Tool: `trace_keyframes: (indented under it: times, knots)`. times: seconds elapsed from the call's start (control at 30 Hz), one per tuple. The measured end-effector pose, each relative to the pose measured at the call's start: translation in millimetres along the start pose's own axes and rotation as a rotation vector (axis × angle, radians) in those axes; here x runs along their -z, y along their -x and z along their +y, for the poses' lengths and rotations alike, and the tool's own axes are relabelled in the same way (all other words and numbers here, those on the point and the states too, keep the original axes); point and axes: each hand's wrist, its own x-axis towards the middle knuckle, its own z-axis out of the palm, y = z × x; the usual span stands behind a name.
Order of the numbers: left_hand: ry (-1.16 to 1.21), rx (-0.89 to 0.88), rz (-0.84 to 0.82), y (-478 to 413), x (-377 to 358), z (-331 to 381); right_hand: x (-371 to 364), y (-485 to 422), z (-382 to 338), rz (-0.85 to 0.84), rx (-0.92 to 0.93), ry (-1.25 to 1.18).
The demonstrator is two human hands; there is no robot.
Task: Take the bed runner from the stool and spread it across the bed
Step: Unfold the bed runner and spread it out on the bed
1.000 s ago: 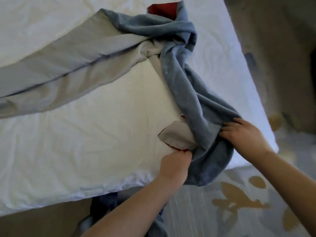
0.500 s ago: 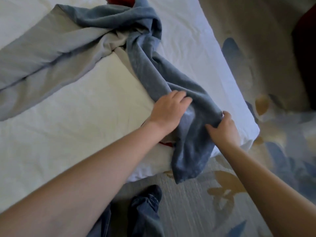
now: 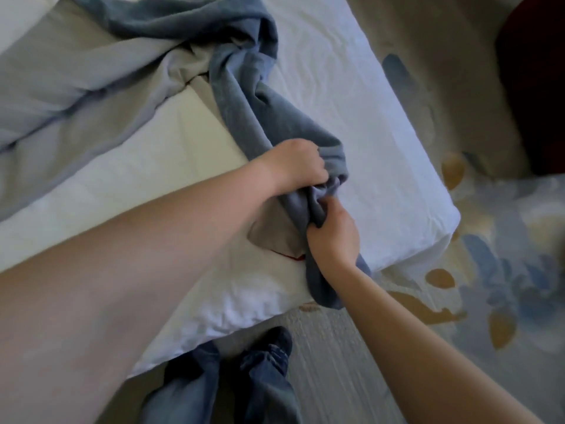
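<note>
Blue-grey bed runner (image 3: 244, 96) lies twisted across the white bed (image 3: 351, 102), no label readable; left hand (image 3: 295, 165) and right hand (image 3: 334, 237) both clench its bunched end near the corner.

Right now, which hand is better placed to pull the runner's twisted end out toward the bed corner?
Right, probably. The right hand grips the bed runner at its bunched end, on the side nearer the bed corner. The left hand grips just above it, farther in, and suits anchoring.
</note>
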Motion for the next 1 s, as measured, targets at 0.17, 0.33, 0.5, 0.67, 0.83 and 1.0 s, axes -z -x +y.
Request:
trace_keyframes:
  times: [0.17,0.33,0.5,0.67,0.83,1.0]
  knots:
    - [-0.093,-0.153,0.333,89,-46,-60,-51,21,-76,-0.031,-0.007,0.008]
    - [-0.199,-0.212,0.193,165,-83,-117,-112,47,-143,-0.259,0.127,0.04]
    - [-0.099,-0.151,0.072,207,-116,-141,-127,69,-168,-0.328,0.221,0.07]
    - [0.007,-0.137,0.306,205,-102,-134,-103,89,-143,0.16,0.353,-0.151]
    - [0.149,-0.193,0.521,150,-50,-93,-75,85,-87,0.314,-0.235,-0.226]
    - [0.03,-0.288,-0.086,99,-39,-57,-73,66,-66,-0.095,-0.541,-0.524]
